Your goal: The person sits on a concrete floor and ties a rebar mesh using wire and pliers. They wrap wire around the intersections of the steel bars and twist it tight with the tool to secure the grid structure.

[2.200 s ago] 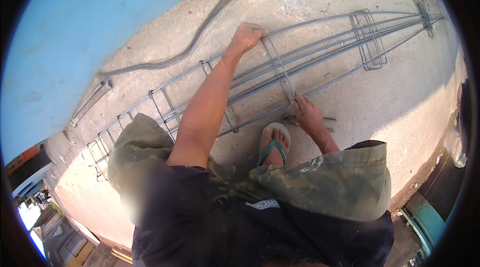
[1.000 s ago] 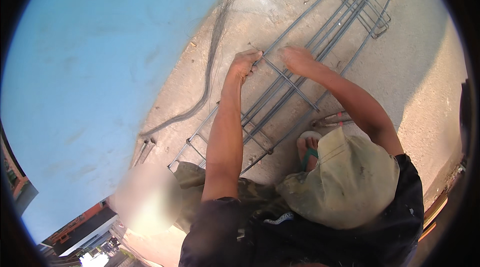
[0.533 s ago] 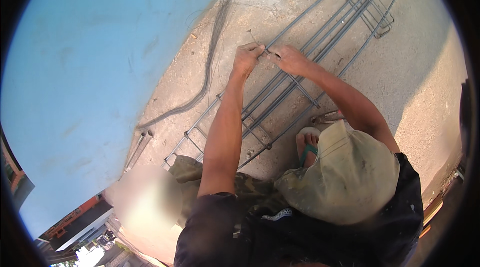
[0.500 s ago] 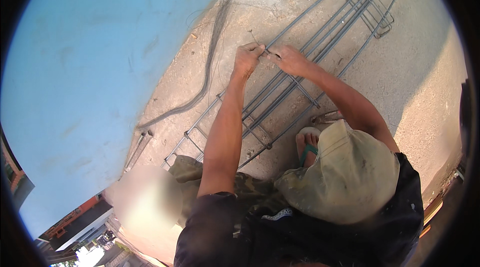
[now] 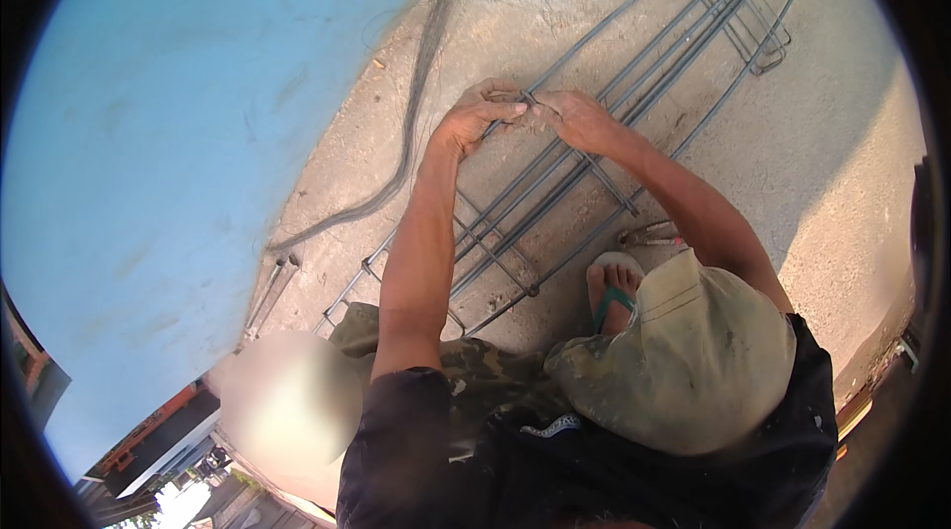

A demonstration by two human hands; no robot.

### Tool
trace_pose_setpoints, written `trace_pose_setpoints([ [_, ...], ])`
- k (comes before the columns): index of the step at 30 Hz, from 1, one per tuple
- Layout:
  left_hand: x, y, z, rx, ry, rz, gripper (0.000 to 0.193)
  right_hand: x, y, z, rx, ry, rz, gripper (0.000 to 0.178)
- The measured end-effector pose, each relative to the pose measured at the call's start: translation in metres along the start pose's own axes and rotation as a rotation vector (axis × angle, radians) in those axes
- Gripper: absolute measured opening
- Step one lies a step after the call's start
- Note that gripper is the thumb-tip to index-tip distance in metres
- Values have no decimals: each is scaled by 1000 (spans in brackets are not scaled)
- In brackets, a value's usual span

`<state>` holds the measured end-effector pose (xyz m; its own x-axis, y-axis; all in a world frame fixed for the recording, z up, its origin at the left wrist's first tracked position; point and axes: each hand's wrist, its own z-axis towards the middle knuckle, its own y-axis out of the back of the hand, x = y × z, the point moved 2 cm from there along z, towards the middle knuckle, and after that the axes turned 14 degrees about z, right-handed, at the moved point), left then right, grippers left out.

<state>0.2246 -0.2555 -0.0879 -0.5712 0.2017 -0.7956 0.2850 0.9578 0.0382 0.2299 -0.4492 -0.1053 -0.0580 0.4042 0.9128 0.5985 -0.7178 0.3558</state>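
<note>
A cage of long grey steel bars point(image 5: 634, 2) lies slantwise on the concrete, crossed by bent wire stirrups point(image 5: 599, 182). Around its far-left bar, close to a stirrup corner, curl the fingers of my left hand point(image 5: 477, 116); thumb and fingers sit on either side of the bar. My right hand point(image 5: 578, 120) is closed at the same joint from the right, its fingertips pinching the stirrup there. The fingertips of both hands nearly meet. Any thin wire between them is too small to make out.
A bundle of thin wire point(image 5: 408, 148) lies left of the cage along a blue surface point(image 5: 198, 123). Pincers point(image 5: 649, 233) rest by my sandalled foot point(image 5: 611, 299). Another long-handled tool point(image 5: 272, 293) lies at the left. More stirrups point(image 5: 738, 9) are gathered at the far end.
My left hand has loosened from a tight pinch, shifted slightly left and curled around the bar. My right hand stays at the joint. The upright wire end seen before no longer shows.
</note>
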Motion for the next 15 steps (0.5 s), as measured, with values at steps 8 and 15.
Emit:
trace_pose_setpoints([
  [8, -10, -10, 11, -22, 19, 386, 41, 3, 7, -3, 59, -19, 22, 34],
  [15, -3, -39, 6, -630, -413, 1308, 25, 9, 6, -4, -2, 73, -37, 34],
])
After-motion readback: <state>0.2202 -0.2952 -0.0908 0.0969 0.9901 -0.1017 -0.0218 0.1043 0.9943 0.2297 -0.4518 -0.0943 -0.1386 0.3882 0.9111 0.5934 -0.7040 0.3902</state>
